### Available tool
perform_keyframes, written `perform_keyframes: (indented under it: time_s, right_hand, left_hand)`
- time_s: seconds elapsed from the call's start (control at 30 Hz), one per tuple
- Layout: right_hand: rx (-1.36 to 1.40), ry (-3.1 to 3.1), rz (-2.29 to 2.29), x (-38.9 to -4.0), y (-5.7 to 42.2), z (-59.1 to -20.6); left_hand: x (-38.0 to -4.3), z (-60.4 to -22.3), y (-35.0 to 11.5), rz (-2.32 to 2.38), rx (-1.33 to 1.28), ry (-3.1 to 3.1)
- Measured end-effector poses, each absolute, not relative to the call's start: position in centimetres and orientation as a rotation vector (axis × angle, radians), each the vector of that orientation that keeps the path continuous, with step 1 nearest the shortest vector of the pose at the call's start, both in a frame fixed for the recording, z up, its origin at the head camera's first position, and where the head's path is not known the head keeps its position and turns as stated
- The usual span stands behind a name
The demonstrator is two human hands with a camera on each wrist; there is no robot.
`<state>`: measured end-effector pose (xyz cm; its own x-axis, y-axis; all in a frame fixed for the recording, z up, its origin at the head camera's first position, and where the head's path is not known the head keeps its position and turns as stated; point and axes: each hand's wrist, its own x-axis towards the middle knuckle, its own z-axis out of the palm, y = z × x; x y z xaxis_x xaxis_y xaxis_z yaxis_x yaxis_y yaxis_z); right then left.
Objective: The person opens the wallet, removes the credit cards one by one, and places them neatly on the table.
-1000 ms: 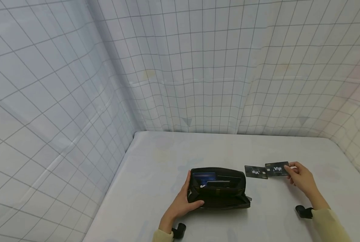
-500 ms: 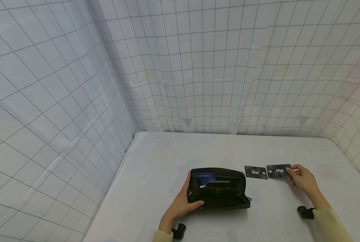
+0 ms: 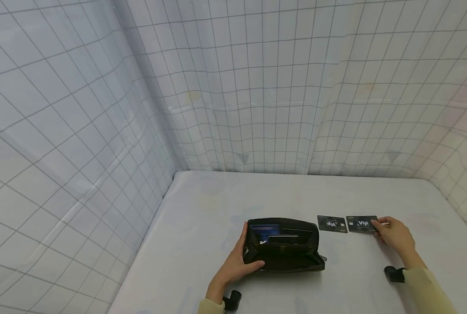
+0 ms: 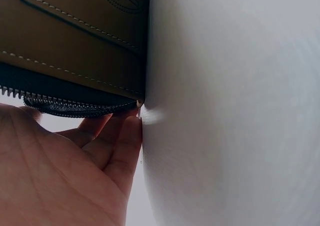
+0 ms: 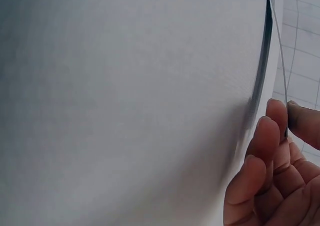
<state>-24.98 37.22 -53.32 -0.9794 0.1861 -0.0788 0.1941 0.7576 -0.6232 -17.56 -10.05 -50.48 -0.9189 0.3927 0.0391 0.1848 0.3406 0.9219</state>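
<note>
A dark zip wallet (image 3: 282,249) stands spread apart on the table, its compartments facing up. My left hand (image 3: 235,266) holds its left end, thumb across the front and fingers along the side. In the left wrist view the wallet's brown stitched side (image 4: 75,40) and toothed zip (image 4: 60,101) show above the palm. Blue and dark cards (image 3: 265,229) sit in the slots. To the right, my right hand (image 3: 394,235) pinches the right edge of a black Vip card (image 3: 360,223). That card appears edge-on between thumb and fingers in the right wrist view, tilted slightly off the table.
A second black Vip card (image 3: 332,223) lies between the wallet and the pinched card, its print upside down. The white table (image 3: 202,200) ends at grid-patterned curtains (image 3: 257,109) behind and at the sides. Each wrist carries a small black camera (image 3: 394,274).
My right hand has brought the pinched card slightly right and down, so it no longer overlaps the other card and now lines up beside it. The left hand and wallet stay put.
</note>
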Motion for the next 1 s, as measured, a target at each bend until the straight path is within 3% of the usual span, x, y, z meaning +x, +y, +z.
perform_keyframes:
  time_s: [0.23, 0.5, 1.0]
  right_hand:
    - [0.387, 2.880, -0.998, -25.2, 37.4, -53.6]
    - [0.361, 2.890, -0.929, -25.4, 37.8, -53.8]
    - [0.233, 2.855, -0.763, -25.8, 38.2, -53.3]
  left_hand:
    - [-17.5, -50.5, -10.1, 1.615, 0.530, 2.410]
    - [-18.8, -54.5, -10.4, 1.594, 0.523, 2.462]
    - [-18.9, -54.7, -10.3, 1.609, 0.530, 2.429]
